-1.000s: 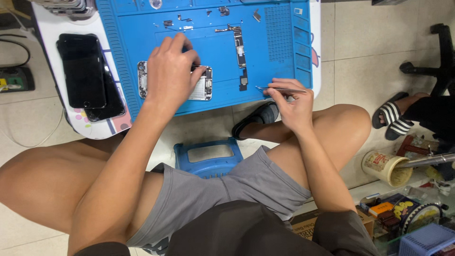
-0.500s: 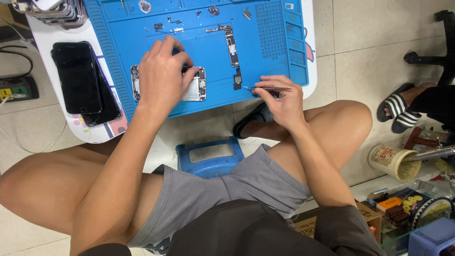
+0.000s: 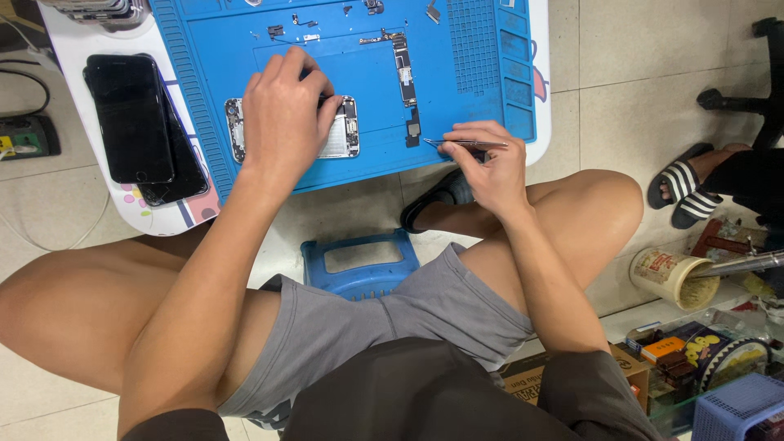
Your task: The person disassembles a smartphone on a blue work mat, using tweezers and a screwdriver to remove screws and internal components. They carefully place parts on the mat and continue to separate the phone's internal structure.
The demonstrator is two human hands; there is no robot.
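An opened phone body (image 3: 347,129) lies on a blue work mat (image 3: 457,90) on a low white table (image 3: 155,219). My left hand (image 3: 284,118) rests on top of the phone body, fingers curled over it, hiding most of it. My right hand (image 3: 488,163) holds thin metal tweezers (image 3: 465,144) at the mat's front edge, tips pointing left, just right of the phone. A long circuit board (image 3: 404,69) lies on the mat beyond the tweezers, with small loose parts (image 3: 282,31) near the top.
Two dark phone screens (image 3: 135,122) lie stacked at the table's left. A blue plastic stool (image 3: 359,265) sits under me. Another person's sandalled feet (image 3: 686,184) are at right. A paper cup (image 3: 665,278), boxes and a blue basket (image 3: 739,404) crowd the lower right.
The view has shifted, so the table sits higher in the frame. My left hand stays on the phone body and my right hand keeps the tweezers near the mat's front edge.
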